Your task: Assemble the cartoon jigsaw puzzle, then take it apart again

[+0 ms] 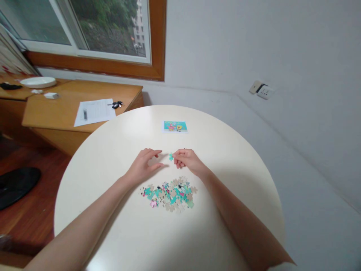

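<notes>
Pinched between the thumb and fingers of my right hand (pixel 186 160) is a teal jigsaw puzzle piece (pixel 170 156), held above or at the table top. To its left, my left hand (pixel 146 162) is open, thumb and index finger spread apart with nothing between them. Nearer to me lies a loose pile of jigsaw pieces (pixel 172 194), some teal, some pink, and others with their plain grey-beige backs up. Beyond both hands, a small picture card (pixel 175 127) with cartoon figures on a teal background lies flat.
A round white table (pixel 118 226) carries the pieces and card. Left of it stands a wooden desk (pixel 64 98) with a paper sheet (pixel 93 113), keys (pixel 116 104), a small white box (pixel 52 95) and a white round dish (pixel 38 82). A wall socket (pixel 264 91) is at right.
</notes>
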The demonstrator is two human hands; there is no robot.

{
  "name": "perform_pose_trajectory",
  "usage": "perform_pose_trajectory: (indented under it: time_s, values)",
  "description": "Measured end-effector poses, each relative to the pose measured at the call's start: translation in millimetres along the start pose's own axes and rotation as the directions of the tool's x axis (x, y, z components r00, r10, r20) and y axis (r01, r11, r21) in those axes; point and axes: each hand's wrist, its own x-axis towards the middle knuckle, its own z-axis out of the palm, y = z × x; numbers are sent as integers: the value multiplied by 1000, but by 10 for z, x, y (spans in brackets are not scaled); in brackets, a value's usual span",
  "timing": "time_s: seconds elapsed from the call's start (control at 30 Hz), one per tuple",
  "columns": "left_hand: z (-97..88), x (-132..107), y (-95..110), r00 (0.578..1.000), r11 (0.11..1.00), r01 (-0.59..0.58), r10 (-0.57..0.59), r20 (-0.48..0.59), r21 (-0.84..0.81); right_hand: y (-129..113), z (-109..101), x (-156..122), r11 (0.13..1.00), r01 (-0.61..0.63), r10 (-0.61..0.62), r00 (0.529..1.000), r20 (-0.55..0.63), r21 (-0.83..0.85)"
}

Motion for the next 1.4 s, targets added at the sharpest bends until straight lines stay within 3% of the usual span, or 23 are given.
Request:
perform_pose_trajectory:
  time_s: [0.2,0.67,0.83,1.0,1.23,1.4]
  values:
    - [47,-14,94,990,993,-121,122,68,-15,5,193,-14,999,14,-12,998,56,-47]
    - [30,1,150,995,996,-89,90,49,-10,-15,175,-39,995,15,-7,997,79,-100]
    - [-70,25,14,993,993,112,-110,-54,31,7,127,-32,996,13,-8,999,53,-90]
    - [-145,38,-160,921,933,358,-345,-182,41,18,74,-31,998,16,-12,999,50,-68]
    - [-172,56,-243,838,839,542,-535,-109,52,28,54,-37,997,25,-19,997,75,-74]
    - [-178,50,-319,842,842,539,-535,-72,40,29,52,-36,996,20,-15,998,69,-81]
